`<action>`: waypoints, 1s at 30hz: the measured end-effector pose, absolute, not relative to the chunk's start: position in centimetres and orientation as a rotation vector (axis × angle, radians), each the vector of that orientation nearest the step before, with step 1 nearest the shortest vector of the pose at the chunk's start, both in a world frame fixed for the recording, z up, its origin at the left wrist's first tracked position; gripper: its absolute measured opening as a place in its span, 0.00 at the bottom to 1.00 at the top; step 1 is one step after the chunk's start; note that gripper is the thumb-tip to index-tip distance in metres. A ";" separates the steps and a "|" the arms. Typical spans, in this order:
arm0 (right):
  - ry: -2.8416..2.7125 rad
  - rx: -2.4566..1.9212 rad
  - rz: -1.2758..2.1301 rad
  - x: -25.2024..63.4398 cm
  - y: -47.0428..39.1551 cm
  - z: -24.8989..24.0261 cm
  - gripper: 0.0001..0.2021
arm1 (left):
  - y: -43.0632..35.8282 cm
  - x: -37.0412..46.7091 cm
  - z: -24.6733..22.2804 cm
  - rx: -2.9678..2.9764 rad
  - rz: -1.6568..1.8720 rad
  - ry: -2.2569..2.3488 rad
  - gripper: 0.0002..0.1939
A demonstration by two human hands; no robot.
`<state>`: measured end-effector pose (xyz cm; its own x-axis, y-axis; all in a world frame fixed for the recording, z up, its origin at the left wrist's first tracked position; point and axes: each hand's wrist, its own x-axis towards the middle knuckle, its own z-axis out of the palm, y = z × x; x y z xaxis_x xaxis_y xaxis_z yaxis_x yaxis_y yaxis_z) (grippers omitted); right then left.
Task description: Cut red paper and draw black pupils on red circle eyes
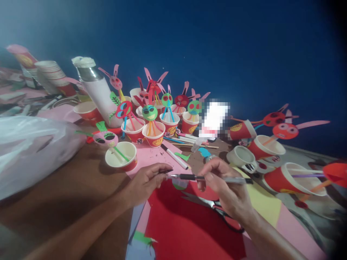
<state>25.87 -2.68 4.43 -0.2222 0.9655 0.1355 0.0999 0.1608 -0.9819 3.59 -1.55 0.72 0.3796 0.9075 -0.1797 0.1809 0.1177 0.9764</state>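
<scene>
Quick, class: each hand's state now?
Left hand: closed on a small, dark, slender piece, perhaps a cap.
Right hand: closed, holding a black and clear plastic pen.

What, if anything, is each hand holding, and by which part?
The right hand holds the black-gripped pen around mid-barrel, behind its grip. The left hand holds a small dark piece, possibly a cap; by which part is unclear.

Scissors (213, 204) lie on paper (187, 234) below the pen (187, 177) — marker (175, 156) behind, plastic bag (35, 151) far left
</scene>
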 end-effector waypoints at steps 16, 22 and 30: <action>-1.646 -1.190 1.197 25.5 -2.8 3.8 0.08 | -1.8 3.0 1.0 1.406 0.680 0.938 0.13; -1.619 -1.196 1.260 24.4 -3.2 2.9 0.06 | -1.9 3.3 0.7 1.247 0.681 0.868 0.17; -1.502 -1.168 1.233 23.6 -4.4 0.4 0.07 | -2.5 3.2 0.3 1.109 0.729 0.825 0.19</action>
<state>23.61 -4.37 0.41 -0.2059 0.9774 0.0487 0.1429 0.0793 -0.9865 3.22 -2.55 0.32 0.5078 0.8379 -0.2000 -0.0947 0.2850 0.9538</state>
